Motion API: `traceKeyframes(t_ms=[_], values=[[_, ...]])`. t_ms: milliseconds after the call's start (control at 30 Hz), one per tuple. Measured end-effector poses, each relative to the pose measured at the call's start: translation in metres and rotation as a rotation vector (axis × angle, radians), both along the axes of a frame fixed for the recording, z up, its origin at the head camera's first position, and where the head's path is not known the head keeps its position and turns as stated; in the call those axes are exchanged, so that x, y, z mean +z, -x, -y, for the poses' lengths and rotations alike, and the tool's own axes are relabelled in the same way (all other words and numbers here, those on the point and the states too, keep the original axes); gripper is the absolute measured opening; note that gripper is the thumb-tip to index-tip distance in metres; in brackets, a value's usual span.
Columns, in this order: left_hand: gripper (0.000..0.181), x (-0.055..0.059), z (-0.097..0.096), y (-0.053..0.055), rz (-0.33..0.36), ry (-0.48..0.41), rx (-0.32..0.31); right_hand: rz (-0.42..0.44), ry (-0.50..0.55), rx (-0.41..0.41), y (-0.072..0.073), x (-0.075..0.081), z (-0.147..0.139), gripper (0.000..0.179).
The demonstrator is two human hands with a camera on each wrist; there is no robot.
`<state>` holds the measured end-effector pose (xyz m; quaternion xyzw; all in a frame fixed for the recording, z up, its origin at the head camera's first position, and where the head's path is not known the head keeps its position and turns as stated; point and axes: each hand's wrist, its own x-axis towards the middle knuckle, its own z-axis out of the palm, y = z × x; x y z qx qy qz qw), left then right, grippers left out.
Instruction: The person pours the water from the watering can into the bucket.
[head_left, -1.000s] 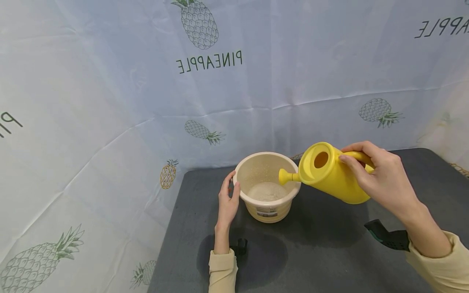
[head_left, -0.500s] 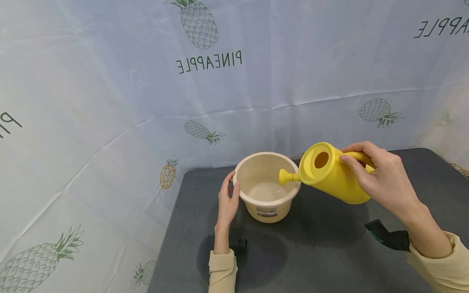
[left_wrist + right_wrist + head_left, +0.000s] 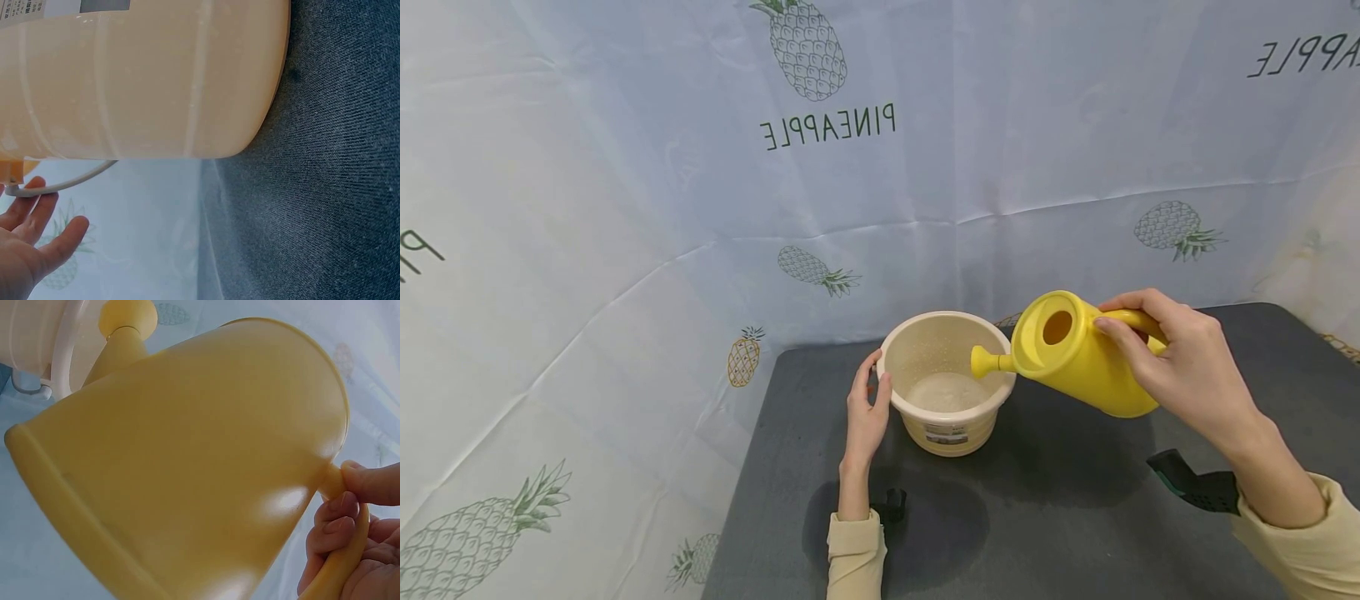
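Note:
A cream plastic bucket point(image 3: 951, 435) stands upright on the table. My left hand point(image 3: 867, 417) rests on the left of its rim, fingers and thumb spread; the left wrist view shows these fingers beside the bucket's pale handle point(image 3: 75, 184). With my right hand point(image 3: 1183, 358) I grip the handle of a yellow watering can point(image 3: 1097, 371), fingers and thumb wrapped around it in the right wrist view. The can is held tilted above the table, its spout head point(image 3: 981, 362) over the bucket's right side. Inside the bucket, droplets speckle the wall and the bottom looks wet.
The dark grey table point(image 3: 1037, 542) has a darker round patch point(image 3: 940, 525) near its front. Behind and to the left hangs a pale curtain point(image 3: 1000, 150) printed with pineapples. A black wrist mount point(image 3: 1195, 483) sticks out from the right wrist.

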<state>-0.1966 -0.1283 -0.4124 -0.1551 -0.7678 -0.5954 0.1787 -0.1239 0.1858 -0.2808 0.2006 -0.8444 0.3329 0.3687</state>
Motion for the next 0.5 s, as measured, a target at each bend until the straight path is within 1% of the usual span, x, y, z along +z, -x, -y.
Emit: traceKeyframes(t_ms=[500], values=[[0.041, 0.0016, -0.0007, -0.0025, -0.011, -0.006, 0.003, -0.004, -0.011, -0.005, -0.0005, 0.001, 0.0013, 0.023]])
